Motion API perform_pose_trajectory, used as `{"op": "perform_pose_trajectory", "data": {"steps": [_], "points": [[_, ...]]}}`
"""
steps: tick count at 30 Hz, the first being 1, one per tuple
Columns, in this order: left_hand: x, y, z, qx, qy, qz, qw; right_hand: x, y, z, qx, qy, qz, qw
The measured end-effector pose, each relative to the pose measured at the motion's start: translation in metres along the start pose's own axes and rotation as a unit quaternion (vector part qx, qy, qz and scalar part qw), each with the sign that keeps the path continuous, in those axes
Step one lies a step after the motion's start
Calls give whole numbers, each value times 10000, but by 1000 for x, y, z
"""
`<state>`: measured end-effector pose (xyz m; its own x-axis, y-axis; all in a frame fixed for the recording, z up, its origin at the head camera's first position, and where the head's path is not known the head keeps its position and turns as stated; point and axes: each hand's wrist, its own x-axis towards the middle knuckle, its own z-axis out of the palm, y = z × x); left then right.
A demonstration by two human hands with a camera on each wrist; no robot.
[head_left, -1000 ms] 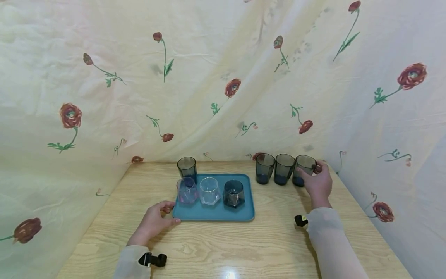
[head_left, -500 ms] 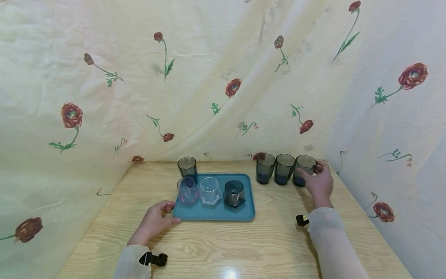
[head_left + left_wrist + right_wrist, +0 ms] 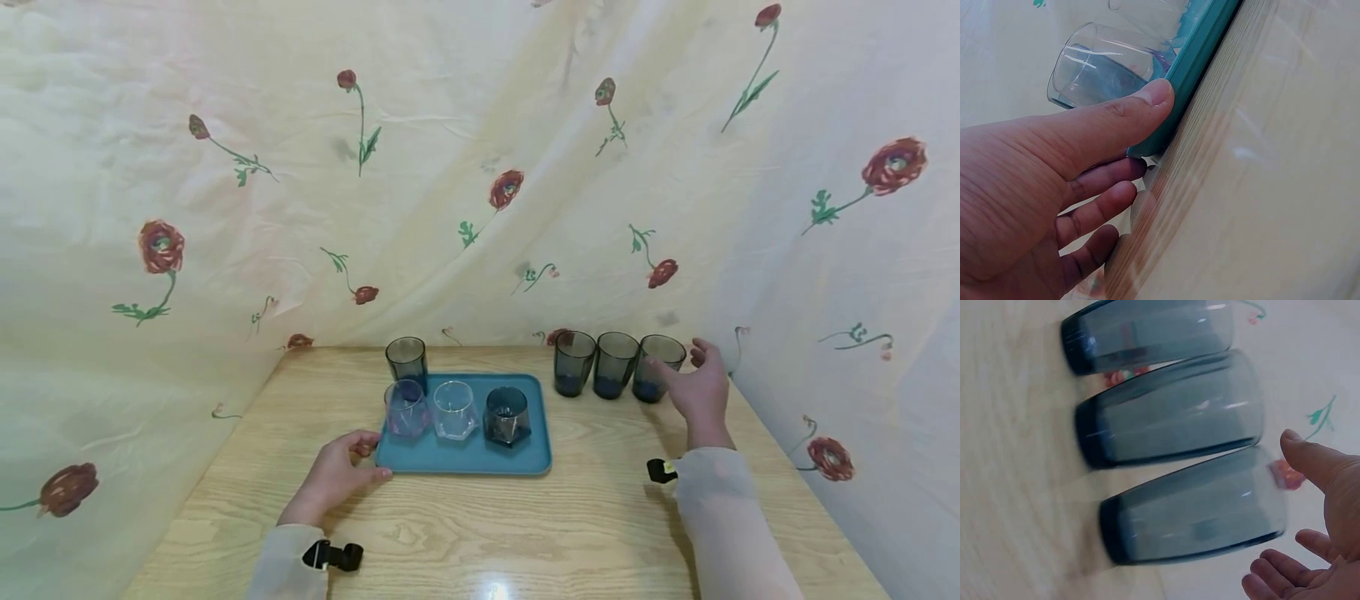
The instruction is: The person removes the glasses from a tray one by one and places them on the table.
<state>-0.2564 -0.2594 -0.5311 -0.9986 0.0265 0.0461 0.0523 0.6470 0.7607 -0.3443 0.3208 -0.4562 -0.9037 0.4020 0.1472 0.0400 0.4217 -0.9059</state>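
Note:
My left hand holds the near left corner of a blue tray; in the left wrist view the thumb lies along the rim and the index fingertip is at the corner. On the tray stand a pinkish clear faceted glass, a clear one and a smoky dark one. At the back right, my right hand is spread beside the rightmost of three tall grey drinking glasses. In the right wrist view its thumb and fingers stand apart from that glass.
The other two tall glasses, a middle one and a left one, stand in the same row. Another tall grey glass is behind the tray's left back corner. A flowered cloth hangs behind the wooden table.
My right hand has let go of the rightmost tall glass and drawn back to the right, its fingers spreading. The left hand stays at the tray corner.

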Motion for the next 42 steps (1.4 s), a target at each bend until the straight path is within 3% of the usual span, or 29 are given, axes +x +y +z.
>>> {"op": "perform_pose_trajectory", "data": {"steps": [12,24,36,42], "points": [[-2,4,0,-3,40,9,10000,-16,-43,1,294,514,-364,9976],[0,1,1,-66,26,64,10000,-33,-88,21,777,475,-1128,9894],[1,-2,0,-101,65,103,9999,-64,-122,70,1385,-329,-2052,9683],[0,-1,-1,-58,66,145,9999,-70,-135,88,1469,-1038,-2182,9592]]}}
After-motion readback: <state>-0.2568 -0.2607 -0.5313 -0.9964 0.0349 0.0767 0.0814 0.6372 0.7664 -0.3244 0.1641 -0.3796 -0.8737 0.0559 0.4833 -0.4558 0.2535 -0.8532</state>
